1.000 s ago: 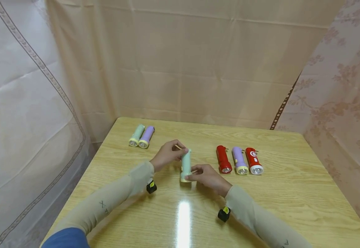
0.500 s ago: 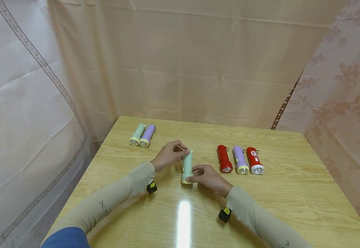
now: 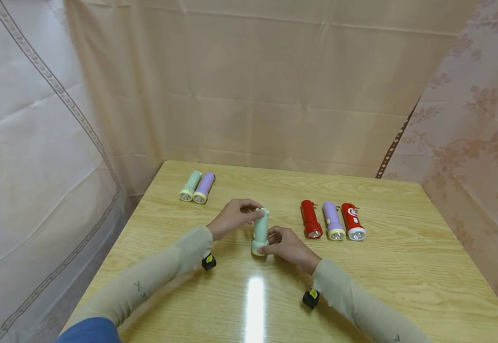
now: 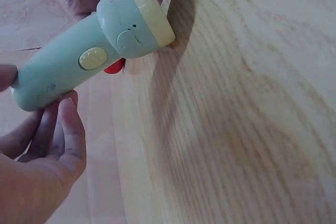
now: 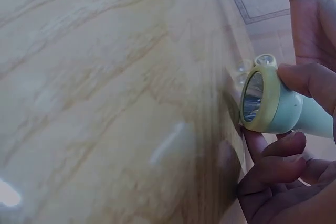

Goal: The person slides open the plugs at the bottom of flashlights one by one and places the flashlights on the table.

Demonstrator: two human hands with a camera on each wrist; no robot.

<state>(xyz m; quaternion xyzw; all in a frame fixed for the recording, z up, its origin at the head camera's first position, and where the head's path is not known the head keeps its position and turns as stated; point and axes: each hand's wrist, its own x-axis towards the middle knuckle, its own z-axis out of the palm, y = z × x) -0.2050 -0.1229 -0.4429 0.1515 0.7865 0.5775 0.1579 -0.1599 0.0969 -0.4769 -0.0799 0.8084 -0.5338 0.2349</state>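
Observation:
Between both hands a mint-green flashlight (image 3: 260, 232) with a pale yellow lens rim stands tilted, lens end down, close over the table. My left hand (image 3: 233, 219) pinches its tail end at the top, thumb on the near side. At the lower end, my right hand (image 3: 289, 246) grips the head from the right between thumb and fingers. A pale yellow switch (image 4: 93, 58) and a small face-like pattern on the head show in the left wrist view. Seen from the right wrist, the silvery lens (image 5: 253, 98) faces the tabletop.
At the back left lie a green flashlight (image 3: 190, 185) and a purple flashlight (image 3: 205, 186) side by side. To the right, a red flashlight (image 3: 310, 220), another purple one (image 3: 332, 220) and a red-and-white one (image 3: 351, 221) form a row on the wooden table (image 3: 403, 267).
The flashlight's tail has tipped slightly to the right and toward me, showing its end face. My left hand has shifted down a little with it; the right hand stays almost still.

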